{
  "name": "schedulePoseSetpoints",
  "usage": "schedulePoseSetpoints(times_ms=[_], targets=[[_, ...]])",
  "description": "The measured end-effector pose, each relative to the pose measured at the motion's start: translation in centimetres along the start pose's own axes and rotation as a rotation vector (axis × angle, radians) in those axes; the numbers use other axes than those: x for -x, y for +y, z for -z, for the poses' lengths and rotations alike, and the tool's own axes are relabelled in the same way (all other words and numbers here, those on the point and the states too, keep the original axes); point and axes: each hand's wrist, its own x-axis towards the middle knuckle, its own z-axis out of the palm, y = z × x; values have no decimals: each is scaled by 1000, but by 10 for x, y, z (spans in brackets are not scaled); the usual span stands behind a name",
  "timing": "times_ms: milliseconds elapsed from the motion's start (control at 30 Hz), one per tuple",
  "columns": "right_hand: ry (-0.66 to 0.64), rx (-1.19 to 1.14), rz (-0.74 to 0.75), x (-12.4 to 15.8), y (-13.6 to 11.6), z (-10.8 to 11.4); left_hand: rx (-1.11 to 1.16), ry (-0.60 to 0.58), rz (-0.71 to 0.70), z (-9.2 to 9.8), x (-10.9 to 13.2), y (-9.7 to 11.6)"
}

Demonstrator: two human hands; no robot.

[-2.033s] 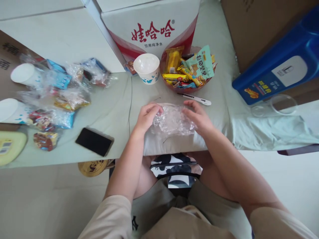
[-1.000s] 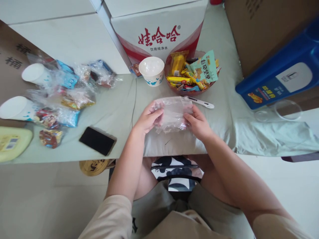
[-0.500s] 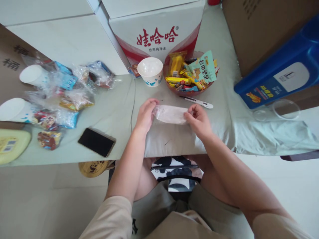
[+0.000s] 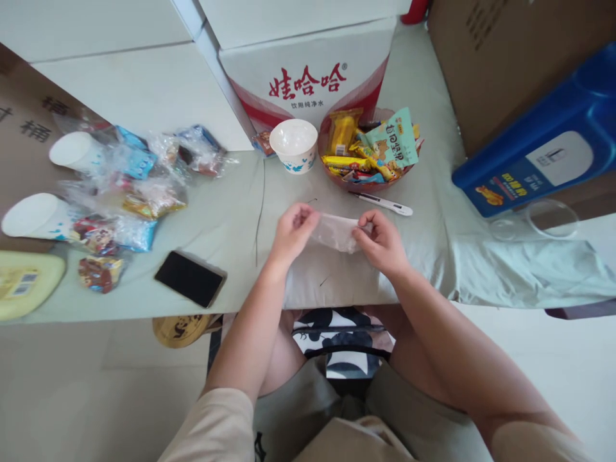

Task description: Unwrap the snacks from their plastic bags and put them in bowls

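Observation:
A clear plastic bag point(image 4: 337, 233) is stretched between my two hands above the cloth-covered table. My left hand point(image 4: 294, 232) pinches its left end, and my right hand point(image 4: 380, 240) pinches its right end. Just beyond my right hand lies a white utility knife point(image 4: 382, 203). Behind it, a reddish bowl point(image 4: 363, 185) holds several wrapped snacks, with a green packet point(image 4: 394, 140) on top. To the left of the bowl stands a white paper cup point(image 4: 294, 146) with blue leaf prints.
A black phone point(image 4: 190, 278) lies left of my arms. Bagged snacks point(image 4: 149, 196) and paper cups point(image 4: 36, 216) are at the left. A white carton point(image 4: 308, 77) stands behind the bowl. A blue bottle point(image 4: 534, 141) and a clear cup point(image 4: 551, 219) are at the right.
My left hand has turned and shifted slightly right, and the bag's left end has tilted with it. The whole view has shifted a little. Both hands still hold the bag.

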Motion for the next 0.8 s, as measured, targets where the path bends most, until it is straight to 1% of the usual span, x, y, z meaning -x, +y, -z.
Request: schedulePoseSetpoints(times_ms=[33, 67, 100, 133, 167, 200, 233, 267, 333, 367, 400, 433, 467, 500, 567, 667, 733, 800], targets=[[-40, -48, 2, 1, 0, -2, 73, -137, 52, -3, 2, 0], [-90, -94, 4, 1, 0, -4, 124, -251, 101, -5, 3, 0], [-142, -132, 7, 1, 1, -6, 148, -324, 142, -8, 4, 0], [-190, -156, 16, 1, 2, -7, 151, -342, 166, -10, 4, 0], [-223, -161, 33, 1, 3, -7, 142, -305, 171, -11, 4, -1], [-233, -144, 59, 0, 4, -4, 133, -217, 157, -10, 2, -2], [-205, -102, 93, -2, 6, 0, 133, -90, 128, -7, 0, -3], [-135, -32, 135, -3, 8, 6, 144, 63, 88, -2, -3, -4], [102, 178, 225, -8, 12, 21, 187, 381, 4, 12, -10, -6], [225, 303, 270, -12, 14, 29, 212, 510, -28, 20, -14, -6], [322, 425, 316, -16, 15, 35, 238, 595, -47, 27, -17, -7], [378, 535, 361, -20, 17, 39, 267, 641, -59, 33, -19, -7], [393, 626, 399, -25, 18, 41, 297, 646, -68, 38, -21, -8], [377, 697, 428, -30, 18, 41, 318, 632, -79, 42, -22, -8], [313, 787, 443, -38, 19, 34, 323, 592, -103, 44, -22, -10], [260, 835, 354, -48, 17, 22, 242, 555, -94, 38, -19, -15], [272, 829, 281, -52, 13, 19, 188, 513, -57, 35, -18, -18], [286, 811, 228, -55, 9, 21, 165, 474, -52, 32, -20, -18]])
